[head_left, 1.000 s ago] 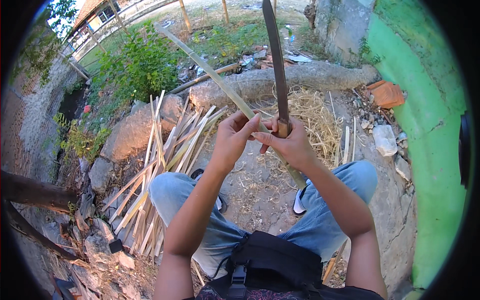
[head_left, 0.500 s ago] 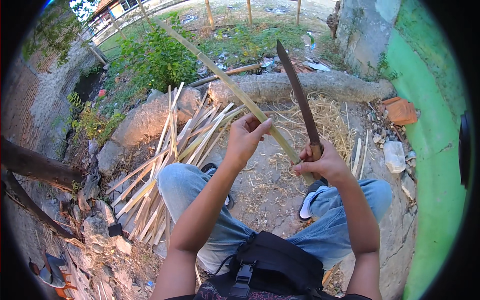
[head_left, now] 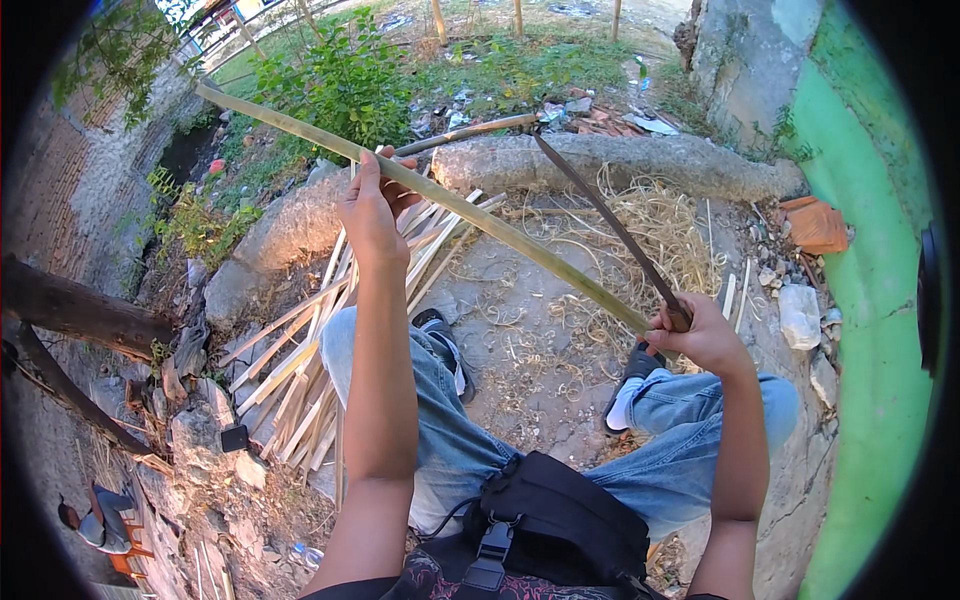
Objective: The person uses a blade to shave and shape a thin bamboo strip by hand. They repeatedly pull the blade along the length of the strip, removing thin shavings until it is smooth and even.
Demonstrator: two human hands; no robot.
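Note:
A long greenish split bamboo strip slants across in front of me, from the far left down to the right. My left hand is closed around it partway along, thumb on the upper side. At the strip's near end, my right hand is closed on the handle of a machete, its fingers also pinching the strip's end. The dark machete blade points away and to the left, above the strip and apart from it along most of its length. The handle is mostly hidden in my palm.
A pile of pale bamboo strips lies left of my legs. Curly shavings cover the ground ahead, before a low concrete ledge. A green wall stands at right. A black bag rests on my lap. Another person sits far left.
My left hand has slid or moved left and farther out along the strip. The strip's far end swung left and lower. The machete tipped left, and my right hand shifted right.

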